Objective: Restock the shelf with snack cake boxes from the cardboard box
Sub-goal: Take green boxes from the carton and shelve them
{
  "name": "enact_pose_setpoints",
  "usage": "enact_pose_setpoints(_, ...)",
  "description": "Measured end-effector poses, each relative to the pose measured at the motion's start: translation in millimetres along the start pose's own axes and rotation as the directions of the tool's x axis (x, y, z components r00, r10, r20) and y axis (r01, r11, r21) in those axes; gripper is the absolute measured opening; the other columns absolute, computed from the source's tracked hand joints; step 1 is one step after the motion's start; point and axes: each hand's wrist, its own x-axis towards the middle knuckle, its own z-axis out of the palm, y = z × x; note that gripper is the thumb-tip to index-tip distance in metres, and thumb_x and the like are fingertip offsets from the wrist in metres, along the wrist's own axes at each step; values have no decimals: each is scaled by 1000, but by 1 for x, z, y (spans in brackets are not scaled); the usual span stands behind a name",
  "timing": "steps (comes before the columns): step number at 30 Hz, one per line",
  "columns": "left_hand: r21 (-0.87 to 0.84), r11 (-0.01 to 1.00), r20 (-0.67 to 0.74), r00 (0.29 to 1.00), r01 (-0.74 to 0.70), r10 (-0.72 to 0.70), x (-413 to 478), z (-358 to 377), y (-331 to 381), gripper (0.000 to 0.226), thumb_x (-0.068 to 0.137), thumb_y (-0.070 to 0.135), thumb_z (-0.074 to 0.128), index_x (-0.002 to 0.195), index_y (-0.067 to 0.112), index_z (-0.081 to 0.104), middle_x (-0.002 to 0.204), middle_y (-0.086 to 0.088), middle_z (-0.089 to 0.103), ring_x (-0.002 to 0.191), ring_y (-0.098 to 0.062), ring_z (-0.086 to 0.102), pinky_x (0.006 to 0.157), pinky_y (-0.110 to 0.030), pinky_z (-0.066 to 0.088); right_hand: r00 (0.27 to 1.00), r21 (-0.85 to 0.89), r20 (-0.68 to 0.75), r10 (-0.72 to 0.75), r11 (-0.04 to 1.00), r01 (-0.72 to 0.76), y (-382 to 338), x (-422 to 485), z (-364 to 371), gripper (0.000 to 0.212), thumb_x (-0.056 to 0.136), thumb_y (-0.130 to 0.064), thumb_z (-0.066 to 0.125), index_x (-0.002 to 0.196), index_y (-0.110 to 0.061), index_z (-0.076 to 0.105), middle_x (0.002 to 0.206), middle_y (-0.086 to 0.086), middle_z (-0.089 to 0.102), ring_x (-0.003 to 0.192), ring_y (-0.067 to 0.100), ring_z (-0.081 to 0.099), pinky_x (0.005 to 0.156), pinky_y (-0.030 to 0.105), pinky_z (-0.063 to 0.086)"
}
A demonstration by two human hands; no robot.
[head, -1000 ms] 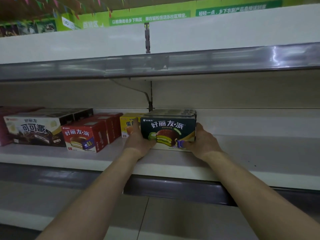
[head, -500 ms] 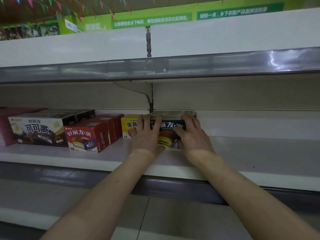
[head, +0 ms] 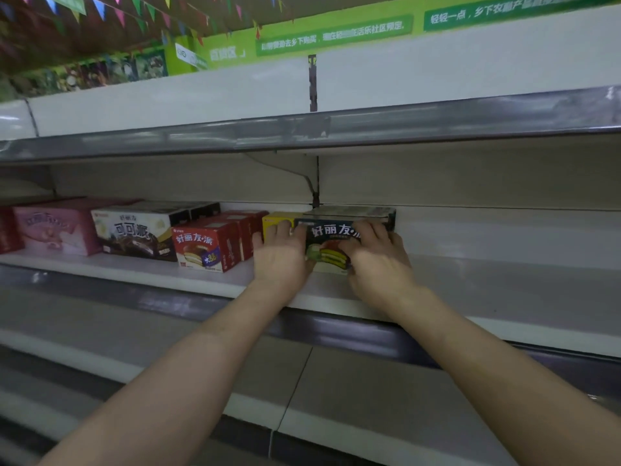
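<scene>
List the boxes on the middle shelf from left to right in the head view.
pink box → cocoa pie box → red box → yellow box → dark green box, with left hand and right hand pressing on it.

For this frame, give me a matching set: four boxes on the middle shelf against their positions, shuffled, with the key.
Things:
1. pink snack cake box
2. white and brown cocoa pie box
3. red snack cake box
4. dark green snack cake box

Places:
A. pressed by both hands
B. between the pink and red boxes
C. far left of these four
D. just left of the left hand

Pairs: 1-C, 2-B, 3-D, 4-A
</scene>
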Motion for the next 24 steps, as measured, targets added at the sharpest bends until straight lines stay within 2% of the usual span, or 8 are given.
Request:
enact_pose_setpoints(3, -21, 997, -38, 996, 76, -77, -19, -19, -10, 47, 87, 41, 59, 128, 20, 53, 127, -8, 52, 119, -29, 47, 92, -39, 35, 997, 46, -28, -68, 997, 69, -20, -11, -10, 41, 88, -16, 53, 128, -17, 58, 135, 9, 47, 130, 31, 33, 101, 42, 28)
enact_pose_setpoints(6, -51, 988, -22, 989, 144, -145, -45, -35, -25, 31, 88, 35, 58, 113, 17, 61, 116, -8, 57, 112, -30, 52, 89, -40, 37, 986, 63, -45, -159, 985, 161, -45, -23, -17, 35, 88, -17, 51, 122, -12, 61, 124, 10, 55, 120, 32, 41, 96, 43, 31)
enact_pose_setpoints(11, -12, 946, 67, 944, 323, -322, -100, -50, -63, 26, 90, 29, 57, 112, 16, 62, 119, -8, 59, 111, -31, 55, 90, -41, 39, 952, 139, 7, -306, 943, 303, -94, -43, -12, 34, 93, -25, 48, 124, -18, 60, 128, 7, 54, 124, 29, 39, 99, 41, 29)
enact_pose_setpoints(13, 40, 923, 105, 917, 382, -384, -126, -56, -79, 28, 91, 30, 56, 115, 16, 60, 121, -9, 58, 111, -32, 56, 89, -39, 40, 931, 184, 14, -364, 916, 356, -117, -52, -6, 34, 94, -26, 46, 125, -19, 59, 126, 5, 55, 122, 27, 40, 96, 38, 29)
enact_pose_setpoints(19, 137, 778, 222, 746, 614, -628, -218, -82, -125, 38, 91, 29, 55, 127, 17, 54, 132, -9, 49, 117, -33, 52, 91, -41, 43, 831, 321, 109, -545, 811, 489, -200, -91, 4, 34, 93, -22, 47, 123, -16, 61, 126, 7, 57, 119, 29, 43, 94, 37, 33)
enact_pose_setpoints(24, 268, 675, 244, 629, 688, -738, -302, -115, -159, 42, 91, 34, 55, 131, 21, 54, 133, -11, 48, 121, -33, 49, 99, -43, 39, 720, 409, 112, -685, 692, 595, -271, -135, 0, 34, 93, -23, 46, 123, -16, 60, 127, 9, 56, 121, 31, 44, 96, 37, 35)
